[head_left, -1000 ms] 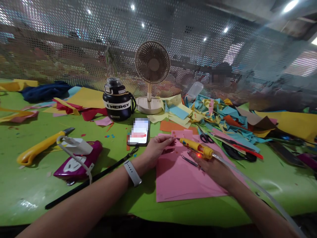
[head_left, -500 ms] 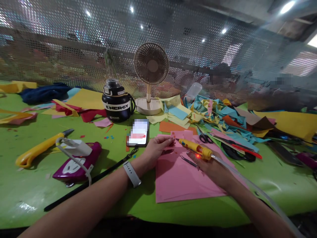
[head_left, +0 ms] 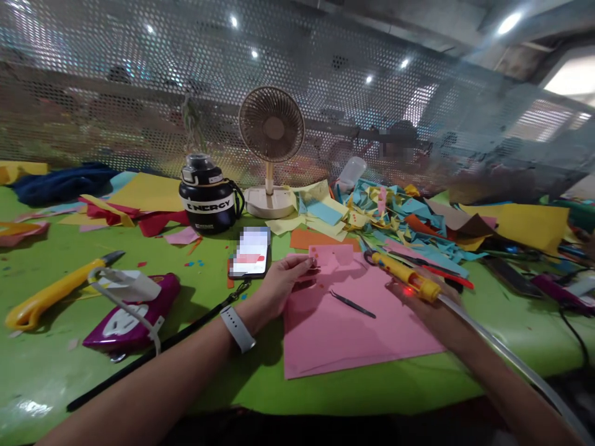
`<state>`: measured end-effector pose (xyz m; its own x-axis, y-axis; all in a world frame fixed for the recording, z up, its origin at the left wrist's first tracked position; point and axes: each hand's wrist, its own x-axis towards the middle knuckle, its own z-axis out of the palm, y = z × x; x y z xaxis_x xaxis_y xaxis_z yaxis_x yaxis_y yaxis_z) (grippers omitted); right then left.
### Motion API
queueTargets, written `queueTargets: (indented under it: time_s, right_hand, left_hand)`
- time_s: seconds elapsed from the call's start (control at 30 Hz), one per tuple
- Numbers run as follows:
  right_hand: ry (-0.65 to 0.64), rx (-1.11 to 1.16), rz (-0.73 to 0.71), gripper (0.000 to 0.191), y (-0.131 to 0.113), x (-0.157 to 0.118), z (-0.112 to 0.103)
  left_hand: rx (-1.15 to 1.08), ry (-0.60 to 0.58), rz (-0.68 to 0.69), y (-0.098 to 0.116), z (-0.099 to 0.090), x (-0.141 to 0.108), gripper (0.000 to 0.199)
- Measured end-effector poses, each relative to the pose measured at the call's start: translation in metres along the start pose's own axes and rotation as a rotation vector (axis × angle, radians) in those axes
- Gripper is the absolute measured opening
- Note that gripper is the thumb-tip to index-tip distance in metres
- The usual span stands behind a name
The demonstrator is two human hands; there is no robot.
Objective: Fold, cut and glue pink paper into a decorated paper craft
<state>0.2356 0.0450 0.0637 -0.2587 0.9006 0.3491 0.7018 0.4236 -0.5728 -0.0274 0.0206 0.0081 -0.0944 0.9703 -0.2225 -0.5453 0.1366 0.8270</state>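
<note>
My left hand [head_left: 290, 272] is closed in a pinch at the upper left of the pink paper sheets [head_left: 344, 341]. Something tiny may be between its fingertips, too small to make out. A small pink paper piece [head_left: 341, 255] with red-orange spots is right beside those fingertips. Over the right part of the sheets, my right hand [head_left: 425, 297] grips a yellow corded pen-shaped tool [head_left: 402, 275], with a red light glowing on it. Its tip points up and left, apart from the paper. Dark tweezers [head_left: 353, 303] lie on the pink sheets between both hands.
A phone [head_left: 251, 253], a black bottle [head_left: 207, 198] and a fan [head_left: 271, 127] stand or lie beyond my left hand. Paper scraps [head_left: 395, 210] are heaped at the back right. On the left are a yellow cutter [head_left: 56, 294] and a purple power strip [head_left: 132, 316].
My right hand has drawn the yellow tool right, away from my left fingertips, uncovering the tweezers. My left hand keeps its pinch. The view has shifted slightly right.
</note>
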Motion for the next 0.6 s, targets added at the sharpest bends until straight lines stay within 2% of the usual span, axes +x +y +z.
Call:
queueTargets:
  time_s: [0.1, 0.17, 0.27, 0.4, 0.6]
  right_hand:
    - [0.152, -0.257, 0.041, 0.039, 0.043, 0.003, -0.019]
    - [0.14, -0.353, 0.033, 0.044, 0.071, 0.005, -0.032]
    - [0.103, -0.363, -0.026, 0.048, 0.104, 0.004, -0.044]
    - [0.003, -0.363, -0.097, 0.045, 0.126, 0.004, -0.049]
    - [-0.165, -0.242, -0.172, 0.043, 0.142, 0.014, -0.059]
  left_hand:
    - [0.009, 0.014, -0.025, 0.003, 0.002, -0.002, 0.014]
    - [0.012, 0.035, -0.033, 0.005, 0.002, -0.002, 0.013]
    - [0.022, 0.039, -0.034, 0.005, 0.001, -0.001, 0.014]
    - [0.008, 0.051, -0.032, 0.003, -0.001, 0.0, 0.013]
    - [0.001, 0.055, -0.029, 0.003, -0.002, 0.001, 0.012]
